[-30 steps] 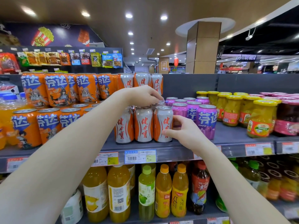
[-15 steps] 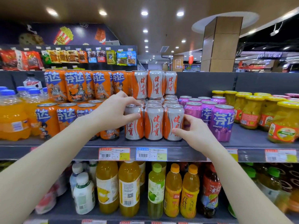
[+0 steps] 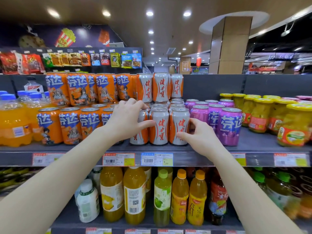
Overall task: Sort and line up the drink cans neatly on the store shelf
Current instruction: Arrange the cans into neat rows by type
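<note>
Three white-and-orange cans stand in a front row on the grey shelf (image 3: 253, 147). My left hand (image 3: 125, 121) wraps the left white-and-orange can (image 3: 140, 135), thumb reaching across to the middle can (image 3: 159, 126). My right hand (image 3: 200, 135) grips the right side of the right white-and-orange can (image 3: 179, 125), thumb low on its front. More of these cans are stacked behind and above (image 3: 160, 86). Orange cans (image 3: 70, 125) line up to the left, purple cans (image 3: 228, 126) to the right.
Yellow-lidded fruit jars (image 3: 294, 125) fill the shelf's right end and orange soda bottles (image 3: 11, 122) its left end. Price tags (image 3: 157, 159) run along the shelf edge. Juice bottles (image 3: 135, 195) stand on the lower shelf. Snack packs (image 3: 67, 59) hang behind.
My left hand came down from the can tops at the back and closed around the left front can. My right hand stays on the right front can. The view shifted right.
</note>
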